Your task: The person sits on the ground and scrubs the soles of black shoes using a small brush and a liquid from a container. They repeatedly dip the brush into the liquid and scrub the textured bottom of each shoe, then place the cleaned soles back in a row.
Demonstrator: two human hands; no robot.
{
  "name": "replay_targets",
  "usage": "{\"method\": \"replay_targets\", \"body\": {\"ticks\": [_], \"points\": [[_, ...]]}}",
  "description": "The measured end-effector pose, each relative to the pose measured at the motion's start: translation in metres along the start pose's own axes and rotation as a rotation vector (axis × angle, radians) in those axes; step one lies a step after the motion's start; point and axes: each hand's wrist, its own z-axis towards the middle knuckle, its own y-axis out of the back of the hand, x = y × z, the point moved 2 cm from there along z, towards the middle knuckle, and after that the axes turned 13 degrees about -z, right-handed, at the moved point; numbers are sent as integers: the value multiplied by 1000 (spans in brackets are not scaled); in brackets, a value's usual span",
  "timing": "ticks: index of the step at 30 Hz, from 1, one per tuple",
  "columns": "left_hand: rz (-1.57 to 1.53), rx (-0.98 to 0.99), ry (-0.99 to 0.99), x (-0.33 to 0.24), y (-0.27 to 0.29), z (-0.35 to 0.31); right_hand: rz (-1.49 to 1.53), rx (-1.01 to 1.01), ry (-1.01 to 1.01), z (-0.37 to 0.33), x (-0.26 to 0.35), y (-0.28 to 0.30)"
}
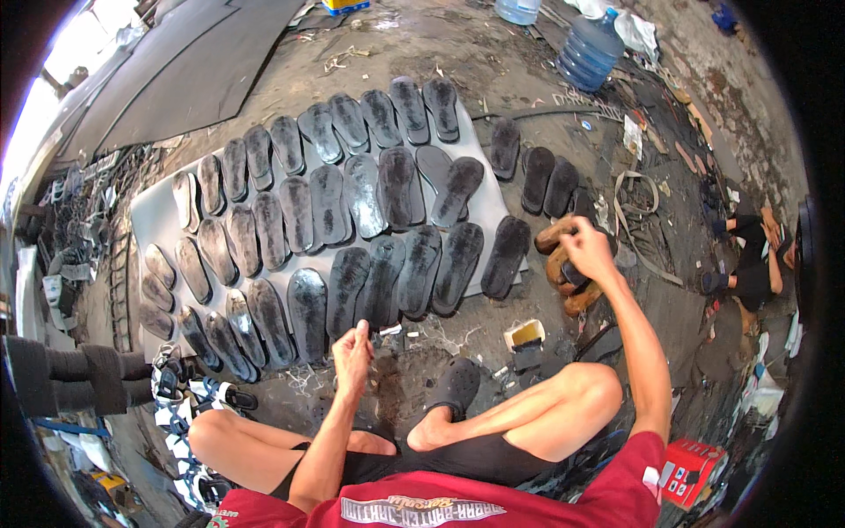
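Rows of dark sandal soles (350, 283) lie on a pale grey sheet (333, 257); some have wet-looking, shiny tops. My left hand (353, 359) is closed just over the sheet's near edge, close to the front row, and whatever its fingers hold is hidden. At the right, my right hand (588, 250) has its fingers curled together over a brown, lumpy, rounded thing (560, 268) with a dark middle. I cannot make out what is pinched there. Just left of it lies a single black sole (506, 257) at the sheet's edge.
More soles (539, 180) lie on the ground beyond the right hand. A small yellow-filled container (525, 334) stands before my feet. Strapped sandals (180, 422) are piled at the left, large black sheets (176, 70) behind. A blue water jug (590, 51) stands far right; another person (755, 255) sits there.
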Motion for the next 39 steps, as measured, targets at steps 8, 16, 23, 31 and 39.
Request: {"method": "replay_targets", "body": {"ticks": [8, 16, 23, 31, 39], "points": [[-110, 211, -151, 6, -31, 8, -91, -44, -179, 148, 164, -194], [-96, 82, -98, -8, -2, 25, -44, 86, -432, 178, 209, -216], [-132, 142, -74, 15, -2, 13, -98, 81, -388, 165, 203, -220], [-9, 238, -280, -15, -40, 2, 279, -131, -364, 192, 130, -156], [643, 305, -967, -113, -91, -18, 919, 159, -140, -30, 237, -35]]}}
